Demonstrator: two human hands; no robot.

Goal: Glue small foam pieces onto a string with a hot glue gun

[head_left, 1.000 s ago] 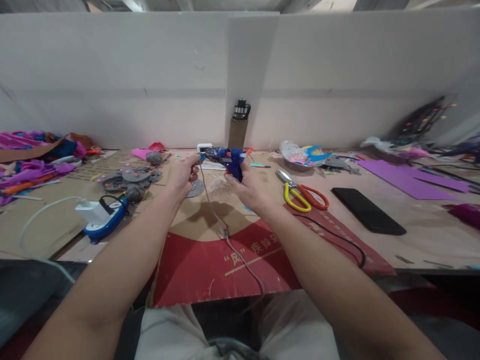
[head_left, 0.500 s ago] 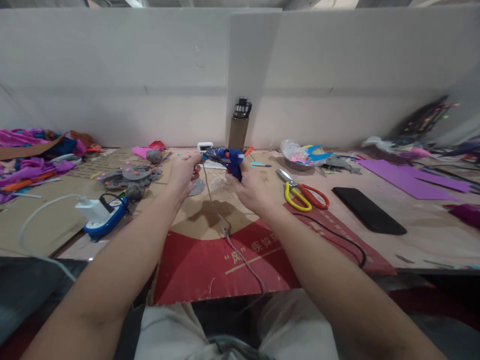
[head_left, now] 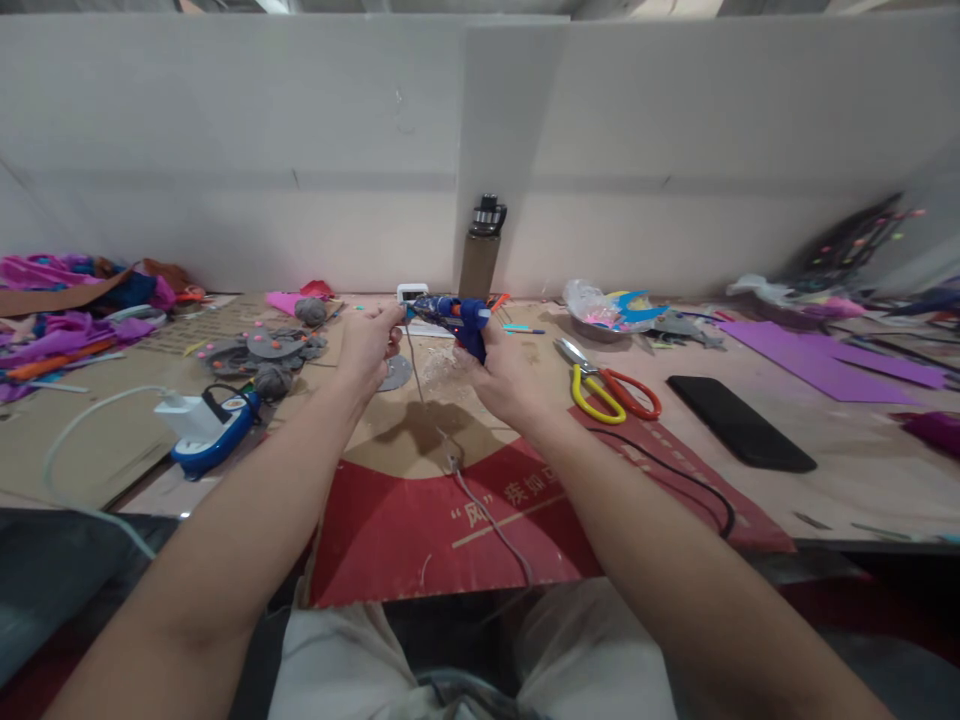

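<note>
My right hand (head_left: 502, 365) is wrapped round the grip of a blue hot glue gun (head_left: 471, 322), whose nozzle points left. Opposite it, my left hand (head_left: 369, 345) is closed in a pinch right by the nozzle. A strand of grey yarn (head_left: 415, 365) hangs from the left fingertips and trails down over the cardboard. A small blue bit shows at those fingertips, too small to name. Below the hands, a grey disc (head_left: 397, 374) lies on the brown and red cardboard (head_left: 405, 540), partly behind the left hand. Stringy clear glue (head_left: 442, 372) lies beside it.
Scissors (head_left: 592, 385), a black phone (head_left: 739, 422) and purple sheets (head_left: 825, 360) lie to the right. A bottle (head_left: 480, 255) stands by the wall, near a bowl (head_left: 600, 325) of scraps. On the left are a blue power strip (head_left: 214, 445) and grey yarn pieces (head_left: 259, 350).
Both hands hold almost the same pose, with the glue gun still against the left fingertips. The whole view has shifted very slightly.
</note>
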